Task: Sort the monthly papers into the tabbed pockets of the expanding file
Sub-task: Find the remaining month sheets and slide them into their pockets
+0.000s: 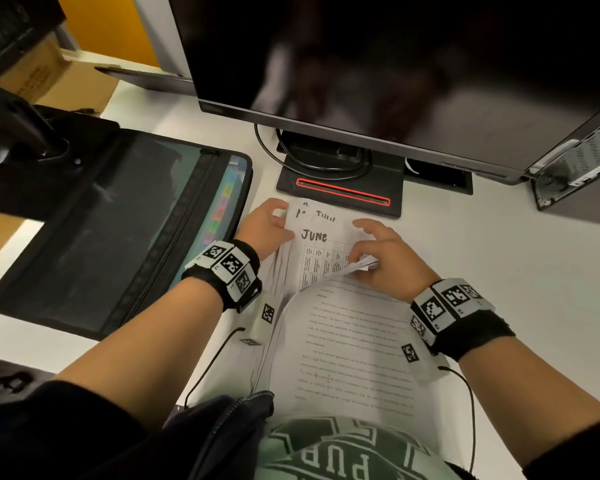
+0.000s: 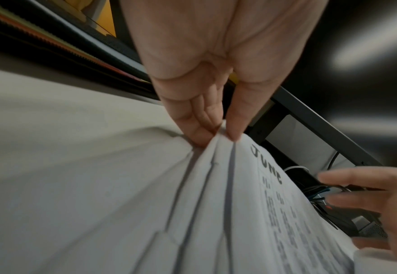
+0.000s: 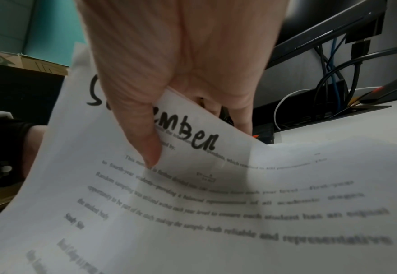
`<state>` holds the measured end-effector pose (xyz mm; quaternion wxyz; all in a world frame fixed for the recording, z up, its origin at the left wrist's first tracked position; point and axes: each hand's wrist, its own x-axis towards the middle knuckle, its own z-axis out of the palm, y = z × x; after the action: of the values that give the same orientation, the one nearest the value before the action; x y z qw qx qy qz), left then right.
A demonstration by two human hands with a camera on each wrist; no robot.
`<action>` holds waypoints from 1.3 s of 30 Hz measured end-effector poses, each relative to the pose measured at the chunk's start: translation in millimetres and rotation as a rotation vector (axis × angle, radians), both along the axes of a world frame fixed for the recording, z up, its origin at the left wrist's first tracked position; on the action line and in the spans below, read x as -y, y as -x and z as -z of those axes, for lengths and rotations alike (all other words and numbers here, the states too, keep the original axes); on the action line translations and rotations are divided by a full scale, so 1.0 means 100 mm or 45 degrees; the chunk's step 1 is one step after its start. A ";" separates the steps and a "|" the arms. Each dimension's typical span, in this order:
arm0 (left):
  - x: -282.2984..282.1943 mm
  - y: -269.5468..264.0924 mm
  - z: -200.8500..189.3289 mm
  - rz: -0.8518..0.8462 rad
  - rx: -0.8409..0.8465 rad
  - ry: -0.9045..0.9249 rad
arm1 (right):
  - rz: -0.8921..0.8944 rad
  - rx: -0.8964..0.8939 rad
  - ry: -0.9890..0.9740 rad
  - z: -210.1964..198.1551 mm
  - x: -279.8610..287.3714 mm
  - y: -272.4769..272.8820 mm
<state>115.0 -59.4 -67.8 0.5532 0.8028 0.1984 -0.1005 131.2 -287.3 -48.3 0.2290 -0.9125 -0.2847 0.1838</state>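
head view: the paper stack [image 1: 326, 258] lies mid-worktop [image 1: 499, 271], expanding file [image 1: 118, 230] at 9 o'clock; left wrist view: left hand [image 2: 207, 74] pinches the stack's corner beside the june sheet [image 2: 286, 204]; right wrist view: right hand [image 3: 181, 74] grips the september sheet [image 3: 216, 204], lifted

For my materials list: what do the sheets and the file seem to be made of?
Sheets: thin matte white paper, since the one the right hand pinches curls. File: probably black fabric with a zip; coloured tabs look like card or plastic.
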 end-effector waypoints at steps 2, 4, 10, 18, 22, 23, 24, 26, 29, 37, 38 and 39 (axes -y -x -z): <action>0.01 0.01 -0.06 0.071 0.007 0.083 | -0.007 0.012 -0.014 -0.02 -0.02 -0.02; 0.00 0.02 -0.11 0.106 -0.008 0.180 | -0.040 -0.004 -0.015 -0.04 -0.03 -0.05; -0.01 0.05 -0.15 0.115 -0.181 0.380 | -0.056 -0.030 -0.023 -0.03 -0.05 -0.05; 0.01 0.06 -0.09 0.017 -0.171 0.351 | 0.165 -0.136 -0.087 -0.10 -0.04 0.03; 0.01 0.06 -0.12 0.034 -0.159 0.365 | 0.161 -0.133 -0.001 -0.12 -0.08 -0.01; 0.01 0.06 -0.12 0.048 -0.159 0.367 | 0.159 -0.127 0.020 -0.11 -0.09 -0.03; 0.01 0.06 -0.14 0.064 -0.159 0.359 | 0.152 -0.117 0.042 -0.10 -0.10 -0.04; 0.02 0.06 -0.15 0.083 -0.151 0.345 | 0.148 -0.092 0.056 -0.07 -0.11 -0.06; 0.02 0.06 -0.15 0.094 -0.138 0.340 | 0.155 -0.058 0.030 -0.03 -0.10 -0.08; 0.02 0.06 -0.13 0.045 -0.136 0.342 | -0.012 0.147 0.127 -0.02 -0.04 -0.07; 0.02 0.06 -0.13 0.053 -0.135 0.348 | -0.027 0.117 0.096 -0.03 -0.05 -0.08; 0.02 0.06 -0.13 0.058 -0.132 0.353 | -0.038 0.087 0.075 -0.03 -0.05 -0.09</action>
<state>109.3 -61.2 -54.6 0.6453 0.7167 0.1927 -0.1810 139.8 -281.8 -45.3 0.1894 -0.9202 -0.3006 0.1642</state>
